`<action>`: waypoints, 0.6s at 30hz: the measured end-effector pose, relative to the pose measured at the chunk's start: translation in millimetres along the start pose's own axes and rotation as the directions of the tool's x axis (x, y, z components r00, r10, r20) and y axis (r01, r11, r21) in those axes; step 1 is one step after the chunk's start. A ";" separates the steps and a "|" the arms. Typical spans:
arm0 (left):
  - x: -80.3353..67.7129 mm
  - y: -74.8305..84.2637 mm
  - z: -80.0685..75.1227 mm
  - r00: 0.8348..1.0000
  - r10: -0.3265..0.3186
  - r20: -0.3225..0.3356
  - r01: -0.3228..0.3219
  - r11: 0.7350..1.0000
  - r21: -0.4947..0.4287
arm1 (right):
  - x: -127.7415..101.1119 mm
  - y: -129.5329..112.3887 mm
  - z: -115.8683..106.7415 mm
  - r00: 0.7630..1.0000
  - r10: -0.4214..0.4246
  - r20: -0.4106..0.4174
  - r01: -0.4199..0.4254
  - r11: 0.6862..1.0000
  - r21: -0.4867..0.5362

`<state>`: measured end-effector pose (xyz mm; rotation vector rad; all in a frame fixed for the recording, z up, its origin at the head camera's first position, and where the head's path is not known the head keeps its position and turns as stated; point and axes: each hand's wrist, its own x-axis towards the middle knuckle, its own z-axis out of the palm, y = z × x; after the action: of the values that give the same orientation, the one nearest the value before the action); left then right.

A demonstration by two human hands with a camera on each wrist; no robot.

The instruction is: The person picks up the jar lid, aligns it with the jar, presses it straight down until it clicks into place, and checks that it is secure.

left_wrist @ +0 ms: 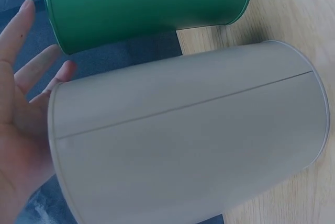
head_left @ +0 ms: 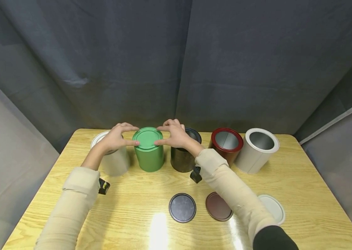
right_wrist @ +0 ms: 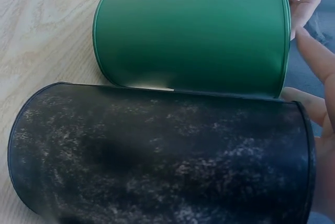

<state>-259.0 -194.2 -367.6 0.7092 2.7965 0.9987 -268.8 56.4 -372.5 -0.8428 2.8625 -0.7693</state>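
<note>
A green can (head_left: 150, 159) stands upright at the back left of the wooden table, with a green lid (head_left: 147, 138) on its top. My left hand (head_left: 115, 138) touches the lid's left side, thumb at the front and fingers at the back. On the other side my right hand (head_left: 175, 134) touches the lid's right edge in the same way. Both hands have their fingers fairly straight. Under my left hand is a light grey can (left_wrist: 188, 124), its top partly hidden. Beneath my right hand stands a black can (right_wrist: 162, 150) with worn-looking sides.
A dark red can (head_left: 226, 152) and a white can (head_left: 252, 161), both uncovered, stand further right. Nearer the front lie a black lid (head_left: 182, 207), a brown lid (head_left: 219, 207) and a white lid (head_left: 272, 209). Grey curtains (head_left: 126, 69) hang behind the table.
</note>
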 end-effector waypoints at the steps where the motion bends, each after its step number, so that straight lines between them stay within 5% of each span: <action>1: -0.3 0.4 0.2 1.000 0.003 -0.007 -0.003 1.000 -0.001 | -0.6 0.3 0.1 1.000 0.003 -0.011 -0.003 1.000 0.008; 18: -0.4 -1.6 6.0 1.000 0.016 -0.025 -0.015 0.999 0.032 | -0.1 -3.8 6.4 0.999 0.032 -0.028 -0.033 0.998 -0.051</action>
<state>-257.9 -192.0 -373.3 0.7287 2.8386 0.9755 -265.6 50.8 -376.3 -0.7959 2.9238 -0.7115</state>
